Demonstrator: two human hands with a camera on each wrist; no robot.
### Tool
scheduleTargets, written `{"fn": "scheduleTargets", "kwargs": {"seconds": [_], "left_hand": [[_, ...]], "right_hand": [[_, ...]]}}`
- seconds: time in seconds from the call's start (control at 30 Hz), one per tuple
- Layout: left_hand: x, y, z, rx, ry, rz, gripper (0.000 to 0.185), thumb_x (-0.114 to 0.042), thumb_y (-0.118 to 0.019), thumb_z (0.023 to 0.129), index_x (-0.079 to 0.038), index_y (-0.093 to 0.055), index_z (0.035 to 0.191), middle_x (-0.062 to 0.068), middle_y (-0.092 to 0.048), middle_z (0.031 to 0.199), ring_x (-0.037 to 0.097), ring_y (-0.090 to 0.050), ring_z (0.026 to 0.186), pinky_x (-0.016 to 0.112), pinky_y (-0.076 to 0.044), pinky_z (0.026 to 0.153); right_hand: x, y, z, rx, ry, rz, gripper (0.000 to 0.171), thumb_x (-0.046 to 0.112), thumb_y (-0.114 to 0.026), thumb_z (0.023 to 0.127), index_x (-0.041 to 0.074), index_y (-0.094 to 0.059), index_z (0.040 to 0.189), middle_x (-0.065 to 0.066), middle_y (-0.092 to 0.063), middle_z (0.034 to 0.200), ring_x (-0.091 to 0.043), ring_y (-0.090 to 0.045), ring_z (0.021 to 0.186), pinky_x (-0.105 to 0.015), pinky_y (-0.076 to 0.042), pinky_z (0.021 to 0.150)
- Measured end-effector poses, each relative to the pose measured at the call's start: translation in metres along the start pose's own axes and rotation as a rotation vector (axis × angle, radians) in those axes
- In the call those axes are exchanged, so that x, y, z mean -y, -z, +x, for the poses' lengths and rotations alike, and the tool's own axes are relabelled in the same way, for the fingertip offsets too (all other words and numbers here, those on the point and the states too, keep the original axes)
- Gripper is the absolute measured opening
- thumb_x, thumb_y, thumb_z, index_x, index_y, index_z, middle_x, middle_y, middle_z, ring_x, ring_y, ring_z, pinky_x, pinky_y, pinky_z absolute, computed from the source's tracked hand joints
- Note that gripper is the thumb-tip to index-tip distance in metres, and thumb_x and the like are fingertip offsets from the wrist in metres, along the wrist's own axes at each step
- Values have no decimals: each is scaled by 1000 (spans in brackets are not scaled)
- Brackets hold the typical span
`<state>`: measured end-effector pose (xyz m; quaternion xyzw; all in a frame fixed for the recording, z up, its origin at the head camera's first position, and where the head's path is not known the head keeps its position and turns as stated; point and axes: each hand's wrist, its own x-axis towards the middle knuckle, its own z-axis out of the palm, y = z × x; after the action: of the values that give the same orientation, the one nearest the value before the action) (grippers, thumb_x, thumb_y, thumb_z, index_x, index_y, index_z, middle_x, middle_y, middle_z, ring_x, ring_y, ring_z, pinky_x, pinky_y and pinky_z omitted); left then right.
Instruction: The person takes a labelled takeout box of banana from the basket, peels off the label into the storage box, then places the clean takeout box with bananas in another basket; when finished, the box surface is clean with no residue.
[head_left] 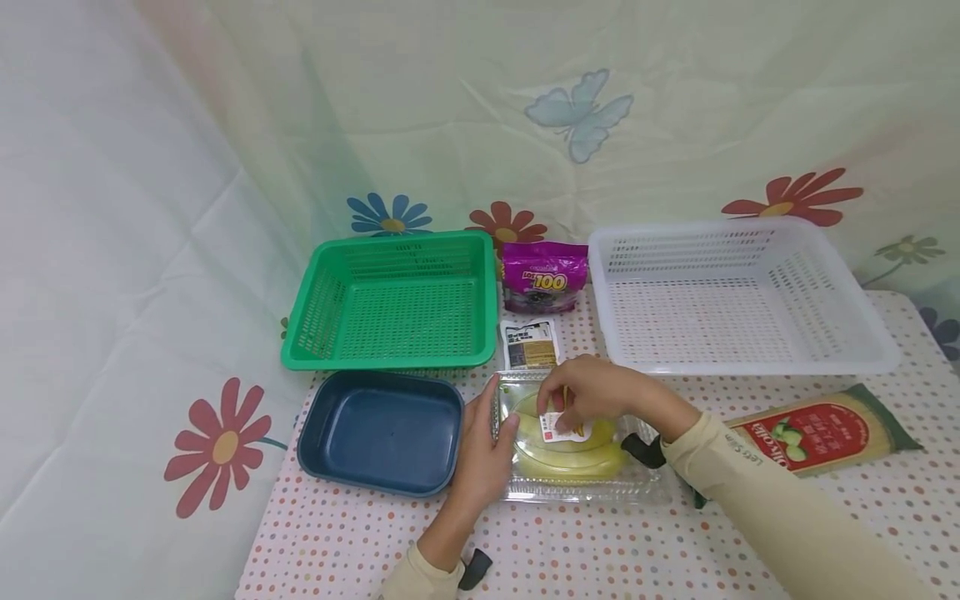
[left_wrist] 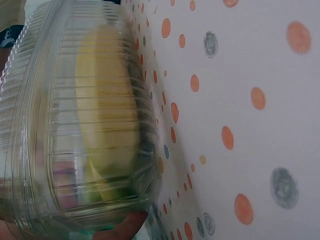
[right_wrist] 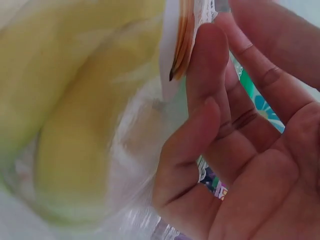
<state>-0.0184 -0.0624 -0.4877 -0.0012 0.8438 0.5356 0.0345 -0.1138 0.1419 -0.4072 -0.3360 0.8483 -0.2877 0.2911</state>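
Note:
A clear plastic clamshell container (head_left: pixel 615 492) with yellow bananas (head_left: pixel 581 462) inside lies on the table. My left hand (head_left: pixel 483 458) grips its left side, the thumb over the top edge. In the left wrist view, the ridged wall of the container (left_wrist: pixel 60 125) shows, with a banana (left_wrist: pixel 107 100) behind it and a fingertip at its bottom. My right hand (head_left: pixel 600 392) is over the lid, its bent fingers at a white label (head_left: pixel 558 429). Up close, the right wrist view shows those fingers (right_wrist: pixel 207 70) against the label (right_wrist: pixel 175 55), with no clear pinch.
At the back stand a green basket (head_left: pixel 487 333), a purple bag (head_left: pixel 543 279) and a white basket (head_left: pixel 750 367). A small printed packet (head_left: pixel 531 343) lies behind the container. To the left is a dark blue tub (head_left: pixel 378 442); a pasta bag (head_left: pixel 825 429) lies right, partly behind my right forearm.

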Motion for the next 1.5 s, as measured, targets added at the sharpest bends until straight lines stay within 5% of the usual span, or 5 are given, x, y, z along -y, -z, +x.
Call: {"fn": "scheduleTargets", "kwargs": {"seconds": [0.63,1.5], "left_hand": [[0,1,0,-3,-2,0,64,-23,-55,106,-30,-26,163,19,-38,156,36,-38,147,58,-33,119],[1,-1,1,4,17,-16,64,-23,-54,107,-35,-25,162,18,-39,155,35,-38,146,58,-33,119]], "right_hand": [[14,-16,13,-127,-216,18,19,3,-85,72,18,-73,74,3,-61,63,-12,-54,54,-27,-47,55],[19,-25,16,-197,-276,-32,21,7,-81,79,18,-71,66,7,-64,63,-14,-54,58,-28,-46,58]]}}
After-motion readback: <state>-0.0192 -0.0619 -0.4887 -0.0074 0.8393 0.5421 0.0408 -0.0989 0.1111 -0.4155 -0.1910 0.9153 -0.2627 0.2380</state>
